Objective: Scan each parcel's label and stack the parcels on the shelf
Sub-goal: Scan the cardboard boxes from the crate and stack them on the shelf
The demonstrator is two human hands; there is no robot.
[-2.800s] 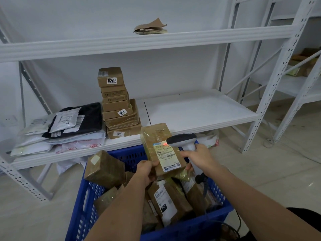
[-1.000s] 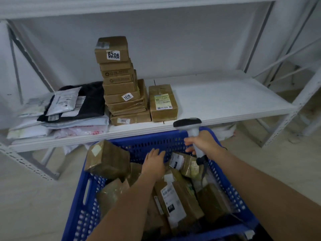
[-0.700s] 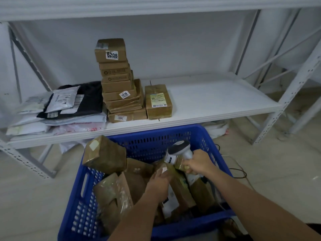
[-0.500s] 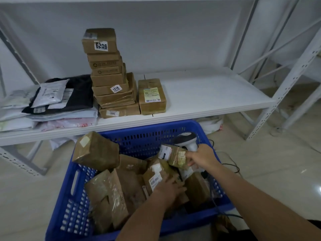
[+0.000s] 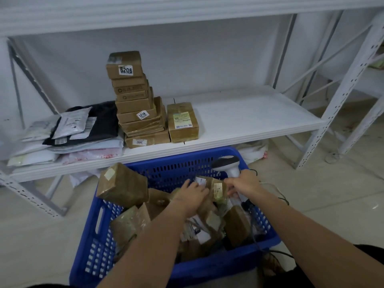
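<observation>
Over the blue basket (image 5: 188, 157), a small brown taped parcel (image 5: 217, 189) with a white label is held between both hands. My left hand (image 5: 192, 196) grips it from the left, fingers over its label end. My right hand (image 5: 244, 181) grips the handle of the white scanner (image 5: 227, 164), and its fingertips touch the parcel's right side. The basket holds several more brown parcels, with a large box (image 5: 122, 188) leaning at its far left. On the white shelf (image 5: 249, 117) stand a tall stack of boxes (image 5: 135, 100) and a labelled parcel (image 5: 182, 121) right of it.
Soft mailer bags (image 5: 72, 134) lie piled on the shelf's left end. The shelf's right upright (image 5: 340, 96) stands to the right, with another rack behind it. The scanner's cable (image 5: 276, 196) trails over the basket's right wall to the floor.
The labelled parcel I was scanning now lies on the shelf beside the stack. My left hand has risen from the basket's parcels to the small parcel at my right hand.
</observation>
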